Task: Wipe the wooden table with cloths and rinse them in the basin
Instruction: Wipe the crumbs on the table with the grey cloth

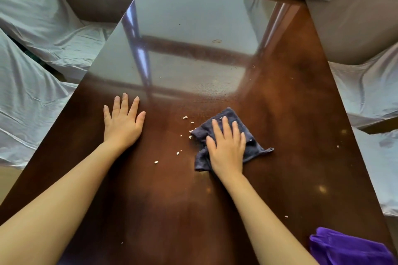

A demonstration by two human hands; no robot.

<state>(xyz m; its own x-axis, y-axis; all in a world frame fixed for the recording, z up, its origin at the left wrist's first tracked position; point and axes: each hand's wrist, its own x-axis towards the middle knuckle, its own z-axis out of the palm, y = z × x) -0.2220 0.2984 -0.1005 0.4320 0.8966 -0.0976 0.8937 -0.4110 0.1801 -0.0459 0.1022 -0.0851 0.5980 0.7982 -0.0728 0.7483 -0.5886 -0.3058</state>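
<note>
Head camera looks down along a dark, glossy wooden table, with both bare forearms reaching forward over it. On the left side, the left hand lies flat on the wood, palm down, the fingers straight and a little spread; it holds nothing. To the right, the right hand is also flat and open, palm down, and it presses on a dark grey cloth that is spread and partly folded on the table. The fingers lie on top of the cloth and do not close around it. One corner of the cloth, with a small loop, sticks out to the right of the hand.

Small pale crumbs are scattered on the wood between the two hands, some touching the left edge of the cloth, others nearer to the person. A second, purple cloth lies crumpled on the near right corner of the table, well apart from both hands. Seats covered with pale sheets stand along both sides of the table. I see no basin and no other container in this view.
</note>
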